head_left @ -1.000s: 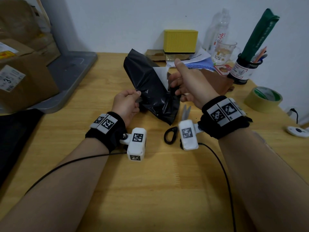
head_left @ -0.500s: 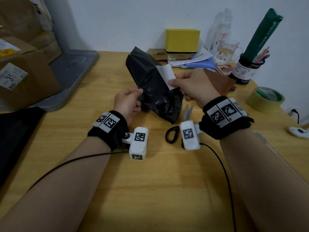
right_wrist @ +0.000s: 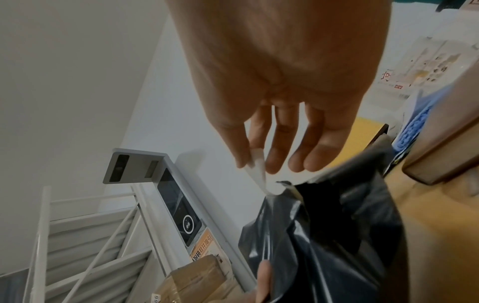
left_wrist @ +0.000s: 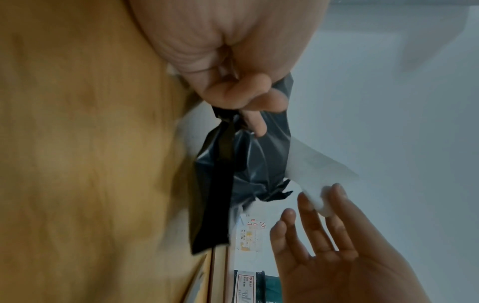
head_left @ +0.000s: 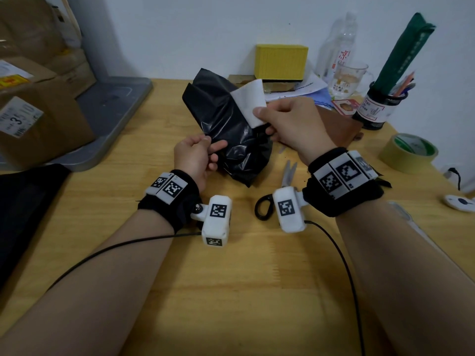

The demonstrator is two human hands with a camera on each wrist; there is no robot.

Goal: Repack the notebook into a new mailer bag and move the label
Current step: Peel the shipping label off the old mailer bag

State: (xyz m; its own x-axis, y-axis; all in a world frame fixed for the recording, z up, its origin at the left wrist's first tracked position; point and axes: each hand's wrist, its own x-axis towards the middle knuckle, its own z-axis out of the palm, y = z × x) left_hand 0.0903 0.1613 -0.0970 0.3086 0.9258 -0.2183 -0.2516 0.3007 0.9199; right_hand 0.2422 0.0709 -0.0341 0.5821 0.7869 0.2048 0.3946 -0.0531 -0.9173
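Observation:
A crumpled black mailer bag [head_left: 231,134] is held up above the wooden table [head_left: 231,278]. My left hand [head_left: 195,155] pinches its lower left edge, fingers curled on the plastic [left_wrist: 233,131]. My right hand [head_left: 288,122] pinches a corner of the white label [head_left: 249,104], which is partly lifted off the bag; thumb and forefinger grip it [right_wrist: 255,166] while the other fingers hang straight. The label [left_wrist: 313,164] still clings to the bag along one side. A brown notebook [head_left: 336,127] lies flat behind my right hand. A second black bag [head_left: 23,214] lies at the table's left edge.
Scissors [head_left: 272,196] lie on the table under my right wrist. A tape roll [head_left: 408,152] sits at the right. A yellow box [head_left: 281,62], glass mug [head_left: 349,78], bottle and pen holder [head_left: 380,104] line the back wall. Cardboard boxes [head_left: 38,116] stand on a grey tray at the left.
My right hand has turned and drawn the white label further up and to the right, off the black bag. The left hand keeps its pinch on the bag's edge.

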